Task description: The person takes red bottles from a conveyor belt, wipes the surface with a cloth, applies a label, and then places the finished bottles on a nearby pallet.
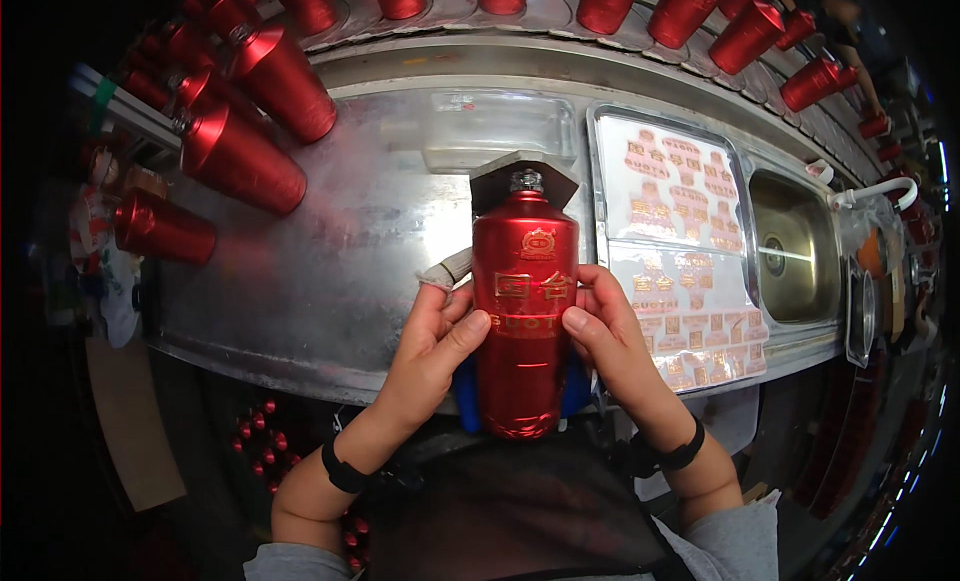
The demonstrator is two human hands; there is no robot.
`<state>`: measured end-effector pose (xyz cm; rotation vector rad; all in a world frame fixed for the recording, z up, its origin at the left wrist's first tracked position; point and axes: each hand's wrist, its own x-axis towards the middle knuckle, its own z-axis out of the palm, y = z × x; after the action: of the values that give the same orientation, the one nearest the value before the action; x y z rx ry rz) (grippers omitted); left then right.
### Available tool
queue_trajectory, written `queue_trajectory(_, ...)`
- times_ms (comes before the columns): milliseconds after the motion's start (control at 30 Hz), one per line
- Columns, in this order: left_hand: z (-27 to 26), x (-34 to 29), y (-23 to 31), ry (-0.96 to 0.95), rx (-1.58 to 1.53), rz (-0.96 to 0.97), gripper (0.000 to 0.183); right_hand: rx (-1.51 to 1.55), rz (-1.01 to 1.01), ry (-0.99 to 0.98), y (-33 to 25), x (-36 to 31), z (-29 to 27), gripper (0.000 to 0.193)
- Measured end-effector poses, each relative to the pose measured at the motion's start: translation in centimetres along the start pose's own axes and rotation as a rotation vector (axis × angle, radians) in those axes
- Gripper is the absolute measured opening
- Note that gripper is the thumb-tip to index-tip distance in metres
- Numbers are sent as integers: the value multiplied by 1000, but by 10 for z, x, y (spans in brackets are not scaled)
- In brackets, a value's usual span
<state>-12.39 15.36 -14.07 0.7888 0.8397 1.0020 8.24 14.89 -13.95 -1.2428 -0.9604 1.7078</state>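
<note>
A glossy red bottle [525, 381] with gold lettering and a dark, uncapped-looking neck is held between my hands at the front edge of the metal bench. My left hand [432, 341] grips its left side, thumb on the front; a pale wrap [445, 272] covers a fingertip. My right hand [612, 331] holds the opposite side, thumb pressed just beside the lettering. Behind the neck is a dark angular plate [490, 185]. To the right, a metal tray [597, 171] carries sheets of gold-and-red decals [685, 206], some cut apart in the lower rows.
Several red bottles [245, 156] stand on the bench at the left. More ride a curved conveyor [560, 19] along the back. A clear plastic box [500, 126] sits behind the plate. At the right are a sink [795, 246] and a white tap [880, 193]. Another person's arm [862, 81] reaches in, far right.
</note>
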Motion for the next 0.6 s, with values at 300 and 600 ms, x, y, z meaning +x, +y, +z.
queue_trajectory(300, 2, -1, 1, 3, 12, -10, 58, -40, -10, 30, -6, -2, 3, 49)
queue_trajectory(600, 5, -3, 3, -30, 179, 35, 70, 464, 88, 220, -26, 4, -45, 31)
